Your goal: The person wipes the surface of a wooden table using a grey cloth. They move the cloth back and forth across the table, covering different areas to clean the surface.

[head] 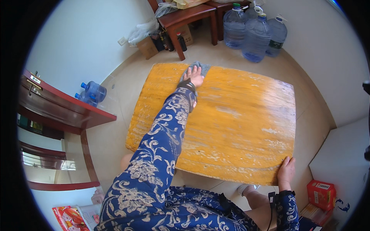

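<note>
A worn yellow wooden tabletop [231,115] with scuffed, flaking paint spreads out before me. My left hand [195,75] is stretched to its far edge and holds a grey cloth [205,69] pressed under the palm, with the fingers slightly spread. Part of the cloth shows beyond the fingertips, and the rest is hidden under the hand and wrist. At the near right corner my right hand [286,171] grips the table edge; its fingers below the edge are partly hidden. Both sleeves are blue with pale flowers.
Large water bottles [255,37] and a wooden chair [188,17] stand beyond the far edge. More bottles [95,91] lie on the floor at left, near an open door [66,101]. A red package [321,195] and a white cabinet [344,153] are at right.
</note>
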A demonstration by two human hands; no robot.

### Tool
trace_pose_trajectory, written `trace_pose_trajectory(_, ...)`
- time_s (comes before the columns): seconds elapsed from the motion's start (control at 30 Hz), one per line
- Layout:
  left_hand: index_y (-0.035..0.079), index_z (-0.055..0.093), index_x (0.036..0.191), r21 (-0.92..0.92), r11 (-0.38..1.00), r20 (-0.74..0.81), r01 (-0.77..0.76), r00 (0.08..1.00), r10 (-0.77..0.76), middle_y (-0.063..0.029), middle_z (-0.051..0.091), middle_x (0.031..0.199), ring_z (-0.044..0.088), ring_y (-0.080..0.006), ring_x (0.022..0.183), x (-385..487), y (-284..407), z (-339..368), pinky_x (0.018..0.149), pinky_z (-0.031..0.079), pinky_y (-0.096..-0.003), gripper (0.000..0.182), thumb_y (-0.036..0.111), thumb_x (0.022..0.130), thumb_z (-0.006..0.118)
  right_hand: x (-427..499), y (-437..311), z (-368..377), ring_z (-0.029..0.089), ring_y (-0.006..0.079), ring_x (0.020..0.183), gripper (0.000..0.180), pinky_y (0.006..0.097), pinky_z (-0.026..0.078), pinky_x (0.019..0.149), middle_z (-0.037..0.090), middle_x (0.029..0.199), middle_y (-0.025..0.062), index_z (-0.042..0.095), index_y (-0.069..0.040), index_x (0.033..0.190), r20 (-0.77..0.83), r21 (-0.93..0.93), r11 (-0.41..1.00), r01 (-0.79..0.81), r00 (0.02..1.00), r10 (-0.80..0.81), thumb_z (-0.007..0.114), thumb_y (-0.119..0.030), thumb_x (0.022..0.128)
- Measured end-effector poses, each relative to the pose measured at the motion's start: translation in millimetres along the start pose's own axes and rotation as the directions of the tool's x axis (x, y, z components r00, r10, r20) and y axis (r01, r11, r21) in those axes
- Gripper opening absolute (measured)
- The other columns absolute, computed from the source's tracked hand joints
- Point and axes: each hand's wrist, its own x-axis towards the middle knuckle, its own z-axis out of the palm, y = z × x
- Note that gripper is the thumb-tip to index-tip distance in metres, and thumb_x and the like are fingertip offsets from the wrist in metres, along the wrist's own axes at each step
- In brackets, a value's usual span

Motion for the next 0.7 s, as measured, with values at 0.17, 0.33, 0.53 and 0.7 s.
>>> trace_pose_trajectory(0.17, 0.018, 0.014, 0.152, -0.009, 0.998, 0.037, -0.065, 0.997, 0.066, -0.0063, 0.004, 0.159, 0.001, -0.0332, 0.146, -10, 60, 7, 0.115, 0.007, -0.0511, 0.063, 0.038, 0.097, 0.038, -1, -4, -4, 0.059, 0.0473, 0.082, 0.034, 0.0550, 0.045, 0.070, 0.064, 0.089, 0.0264, 0.046, -0.006, 0.106, 0.018, 0.001, 0.999, -0.041, 0.999, 0.041, 0.038, -0.038, 0.098)
trace_pose_trajectory(0.33, 0.018, 0.013, 0.152, 0.053, 0.991, 0.057, -0.124, 0.991, 0.120, -0.0061, 0.003, 0.159, 0.000, -0.0331, 0.146, -17, 107, 16, 0.115, 0.005, -0.0520, 0.063, 0.037, 0.097, 0.037, -1, -3, 1, 0.059, 0.0477, 0.081, 0.035, 0.0553, 0.045, 0.070, 0.063, 0.089, 0.0273, 0.047, -0.005, 0.108, 0.017, 0.032, 0.999, -0.039, 0.999, 0.038, 0.040, -0.037, 0.097)
trace_pose_trajectory(0.53, 0.017, 0.015, 0.152, 0.042, 0.972, 0.085, -0.232, 0.970, 0.228, -0.0062, 0.004, 0.159, 0.000, -0.0340, 0.146, -24, 141, 22, 0.115, 0.006, -0.0524, 0.063, 0.037, 0.096, 0.037, -3, -8, 0, 0.061, 0.0462, 0.078, 0.034, 0.0550, 0.047, 0.069, 0.064, 0.088, 0.0255, 0.048, -0.004, 0.102, 0.018, 0.024, 0.998, -0.065, 0.998, 0.064, 0.043, -0.037, 0.095)
trace_pose_trajectory(0.7, 0.017, 0.016, 0.151, 0.044, 0.951, 0.081, -0.307, 0.949, 0.303, -0.0062, 0.005, 0.159, 0.001, -0.0330, 0.146, -37, 175, 28, 0.115, 0.007, -0.0514, 0.062, 0.037, 0.097, 0.037, -5, -19, -8, 0.061, 0.0451, 0.079, 0.034, 0.0544, 0.047, 0.071, 0.064, 0.090, 0.0242, 0.048, -0.005, 0.102, 0.037, 0.052, 0.995, -0.080, 0.996, 0.078, 0.043, -0.038, 0.095)
